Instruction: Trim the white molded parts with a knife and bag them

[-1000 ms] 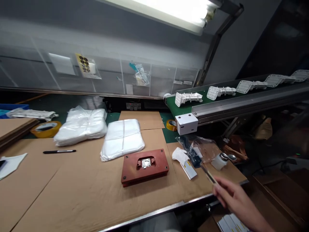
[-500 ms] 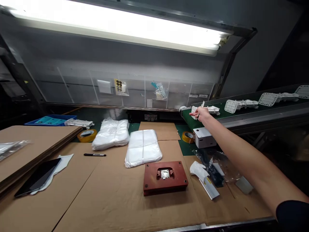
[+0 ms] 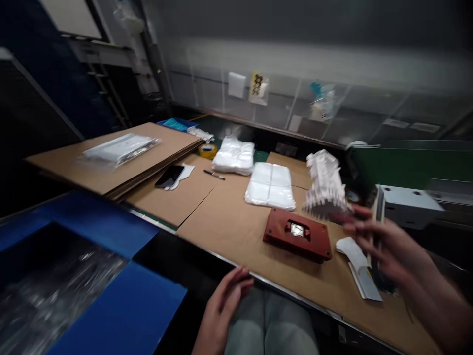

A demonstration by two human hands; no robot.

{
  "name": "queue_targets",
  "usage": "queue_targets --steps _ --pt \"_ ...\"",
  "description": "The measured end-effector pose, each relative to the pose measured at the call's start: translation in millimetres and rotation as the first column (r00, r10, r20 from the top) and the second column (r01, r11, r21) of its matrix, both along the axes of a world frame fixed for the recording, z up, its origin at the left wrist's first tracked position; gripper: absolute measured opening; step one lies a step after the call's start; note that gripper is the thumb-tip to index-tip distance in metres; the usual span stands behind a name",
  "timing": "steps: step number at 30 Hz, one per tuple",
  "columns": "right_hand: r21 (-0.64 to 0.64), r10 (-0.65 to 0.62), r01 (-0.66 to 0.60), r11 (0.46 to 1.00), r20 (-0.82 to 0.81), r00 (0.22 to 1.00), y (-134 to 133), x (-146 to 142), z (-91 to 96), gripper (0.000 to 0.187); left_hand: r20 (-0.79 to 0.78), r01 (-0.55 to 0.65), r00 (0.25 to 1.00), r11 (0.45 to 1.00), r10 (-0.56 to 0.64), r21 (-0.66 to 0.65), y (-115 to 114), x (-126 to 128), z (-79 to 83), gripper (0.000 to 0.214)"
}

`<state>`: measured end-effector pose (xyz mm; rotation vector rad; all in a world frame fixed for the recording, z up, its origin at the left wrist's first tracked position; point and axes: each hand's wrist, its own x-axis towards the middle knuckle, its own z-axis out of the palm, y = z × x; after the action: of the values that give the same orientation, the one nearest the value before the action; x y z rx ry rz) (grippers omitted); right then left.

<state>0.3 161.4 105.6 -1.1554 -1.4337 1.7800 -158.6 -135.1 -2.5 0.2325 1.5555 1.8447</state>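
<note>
My right hand [image 3: 384, 241] grips a white ribbed plastic part [image 3: 325, 180] by its lower end, tilted upright above the table and blurred by motion. A thin, pale, tweezer-like tool [image 3: 377, 212] is also tucked between its fingers. To the left of and below that part lies a red block fixture [image 3: 273, 235] with a small silvery square piece [image 3: 296, 230] in its recess. My left hand [image 3: 225, 305] hangs over my lap near the table's front edge, fingers loosely bent, with nothing in it.
White packs of bags [image 3: 269, 185] lie mid-table, with a black pen [image 3: 214, 174] and a phone [image 3: 170, 176] farther left. Cardboard sheets [image 3: 148, 170] bear a bagged item. A blue box [image 3: 148, 296] stands below left. At right are a white box [image 3: 410, 199] and green conveyor [image 3: 414, 162].
The view has swung left and down. My right hand has come back from the conveyor, now carrying the white plastic part over the table. My left hand has come into view.
</note>
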Motion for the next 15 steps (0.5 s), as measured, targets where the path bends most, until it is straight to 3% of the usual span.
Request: queue_targets --steps 2,4,7,9,11,15 --pt "-0.151 0.087 -0.071 0.986 0.104 0.991 -61.1 14.7 -43.1 0.039 0.320 -0.012 0.945 0.966 -0.074 0.259 12.7 -2.4 -10.1 0.058" --pt "-0.315 0.318 -0.260 0.913 0.149 0.936 -115.0 28.5 -80.3 0.038 0.524 -0.009 0.826 0.924 -0.208 0.381 14.2 0.4 -18.4 0.067" --pt "-0.440 0.588 -0.479 0.760 0.150 0.795 -168.1 43.7 -116.8 0.039 0.697 0.024 0.633 0.909 -0.337 0.417 -1.7 15.8 -28.1 0.081" --pt "-0.433 0.653 -0.544 0.718 0.148 0.743 -183.8 49.1 -129.5 0.037 0.767 0.024 0.546 0.922 -0.336 0.387 -18.5 28.7 -31.8 0.089" --pt "-0.388 0.632 -0.542 0.745 0.152 0.760 -190.0 51.0 -136.6 0.038 0.812 0.017 0.491 0.936 -0.315 0.352 -34.1 39.1 -31.5 0.092" --pt "-0.337 0.406 -0.349 0.875 0.116 0.907 -199.7 44.2 -141.2 0.042 0.850 0.079 0.384 0.931 -0.359 0.358 -48.7 53.1 -21.8 0.096"
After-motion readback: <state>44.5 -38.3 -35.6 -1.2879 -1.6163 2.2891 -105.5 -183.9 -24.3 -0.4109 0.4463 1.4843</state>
